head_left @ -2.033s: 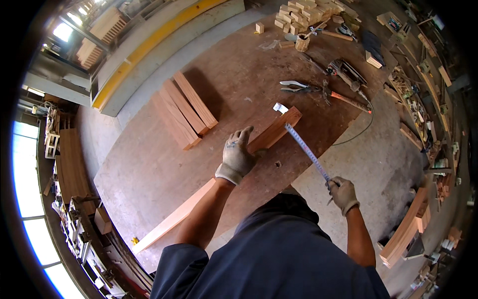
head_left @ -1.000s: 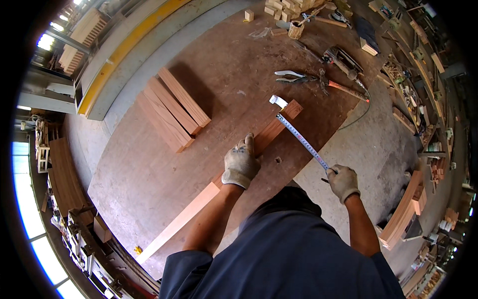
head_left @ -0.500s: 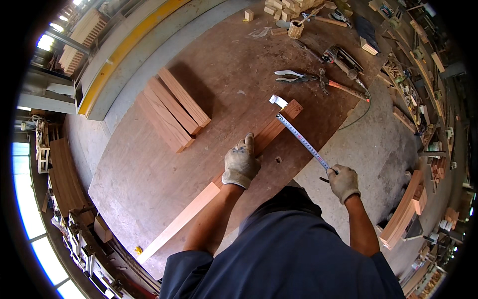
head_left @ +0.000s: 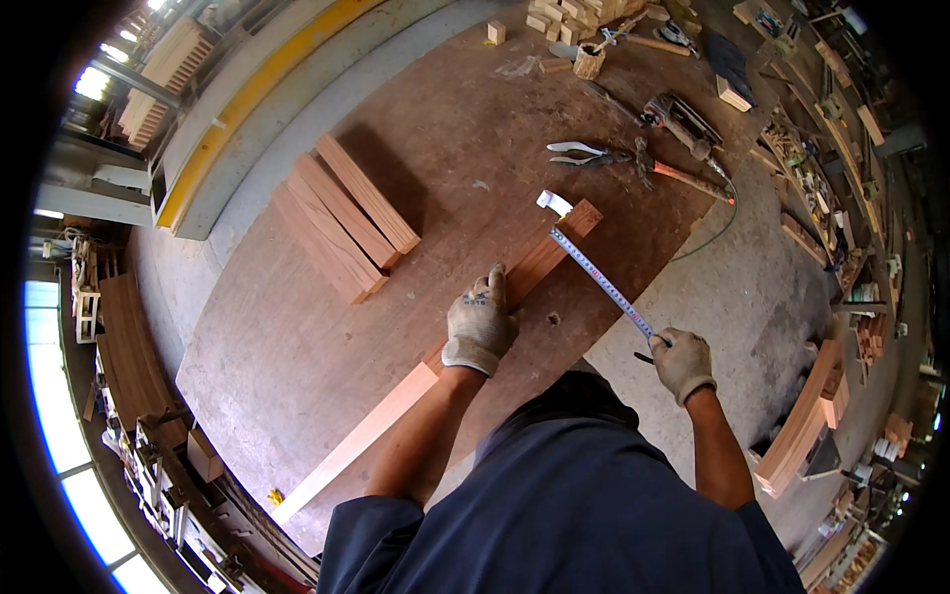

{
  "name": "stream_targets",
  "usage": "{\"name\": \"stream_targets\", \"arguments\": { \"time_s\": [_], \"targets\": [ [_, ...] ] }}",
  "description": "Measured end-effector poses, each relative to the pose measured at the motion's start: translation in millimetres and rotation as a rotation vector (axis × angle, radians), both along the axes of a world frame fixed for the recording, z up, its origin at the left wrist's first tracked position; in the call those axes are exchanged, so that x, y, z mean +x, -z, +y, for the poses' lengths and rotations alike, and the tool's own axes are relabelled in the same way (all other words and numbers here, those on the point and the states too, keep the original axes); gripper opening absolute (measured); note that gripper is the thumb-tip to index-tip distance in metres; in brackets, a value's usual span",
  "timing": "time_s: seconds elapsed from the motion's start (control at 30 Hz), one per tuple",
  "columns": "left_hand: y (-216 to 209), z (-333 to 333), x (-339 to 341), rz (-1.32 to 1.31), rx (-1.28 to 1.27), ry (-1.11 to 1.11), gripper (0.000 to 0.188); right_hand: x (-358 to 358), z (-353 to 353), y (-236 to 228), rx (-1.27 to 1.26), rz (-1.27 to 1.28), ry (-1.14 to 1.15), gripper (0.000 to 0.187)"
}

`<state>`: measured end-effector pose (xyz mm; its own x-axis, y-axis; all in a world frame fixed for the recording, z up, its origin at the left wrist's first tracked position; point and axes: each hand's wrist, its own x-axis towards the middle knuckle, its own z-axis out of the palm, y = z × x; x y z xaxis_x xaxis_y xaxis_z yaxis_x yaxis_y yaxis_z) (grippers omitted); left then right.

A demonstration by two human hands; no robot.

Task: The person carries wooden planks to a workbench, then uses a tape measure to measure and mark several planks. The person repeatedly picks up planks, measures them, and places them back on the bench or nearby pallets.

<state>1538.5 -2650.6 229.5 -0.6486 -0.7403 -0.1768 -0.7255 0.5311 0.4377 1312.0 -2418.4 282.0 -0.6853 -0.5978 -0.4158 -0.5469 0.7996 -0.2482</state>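
Observation:
My left hand [head_left: 479, 325], in a pale work glove, is closed around a reddish-brown wooden bar [head_left: 542, 259] lying diagonally on the table [head_left: 297, 396]. A paler wooden bar [head_left: 361, 436] continues the line toward the near left. Gloved as well, my right hand [head_left: 683, 364] is closed on a tape measure, whose case is hidden in the palm. Its white blade [head_left: 606, 284] runs out to the bar's far end. A short dark stick [head_left: 643, 357] pokes out beside my right fingers. Next to the bar's far end stands a curled white strip [head_left: 552, 202].
Three wooden blocks [head_left: 341, 213] lie side by side at the left. Farther off are pliers [head_left: 584, 153], a hammer [head_left: 683, 178], a power tool [head_left: 683, 124] with a cord, and a pile of small blocks [head_left: 569, 18]. Stacked boards [head_left: 802, 426] stand on the right.

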Motion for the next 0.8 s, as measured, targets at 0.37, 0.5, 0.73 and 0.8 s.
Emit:
{"name": "stream_targets", "arguments": {
  "time_s": [0.37,0.5,0.73,0.8],
  "targets": [
    [-22,-5,18,0.593,0.847,-0.175,0.074,-7,6,-17,-0.227,-0.182,0.02,0.024],
    [-18,2,21,0.678,1.159,-0.166,0.075,-11,3,-28,-0.131,-0.109,-0.11,0.025],
    [-14,15,24,0.631,1.19,-0.201,0.073,-28,-1,-49,0.053,-0.034,-0.143,0.029],
    [-17,16,24,0.621,1.214,-0.187,0.073,-33,3,-46,0.041,0.024,-0.175,0.03]
  ]
}}
